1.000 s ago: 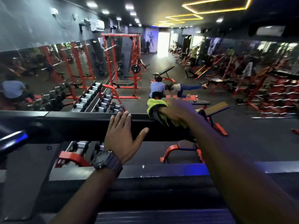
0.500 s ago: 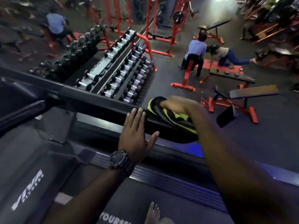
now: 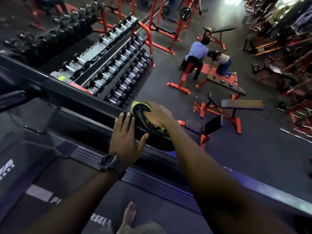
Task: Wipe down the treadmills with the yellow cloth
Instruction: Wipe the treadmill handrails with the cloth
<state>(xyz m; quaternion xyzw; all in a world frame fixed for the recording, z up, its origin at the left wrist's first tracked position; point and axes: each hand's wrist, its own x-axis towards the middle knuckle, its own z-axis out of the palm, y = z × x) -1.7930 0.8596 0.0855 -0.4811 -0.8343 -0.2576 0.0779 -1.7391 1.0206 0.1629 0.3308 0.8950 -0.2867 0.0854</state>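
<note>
While the left hand (image 3: 125,135) lies flat with straight fingers on the treadmill's black rail (image 3: 81,100), it holds nothing. Just beside it, the right hand (image 3: 157,114) grips the yellow cloth (image 3: 139,109) against the same rail.

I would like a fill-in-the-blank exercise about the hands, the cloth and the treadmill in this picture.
1. The right hand presses a ____ cloth on the treadmill's black rail.
2. The left hand lies ____ on that rail.
3. The left wrist wears a ____.
4. On the belt stands a bare ____.

Missing words: yellow; flat; watch; foot

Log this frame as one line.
step: wiping rail | right hand: grips yellow cloth on black rail | left hand: flat on rail
</note>
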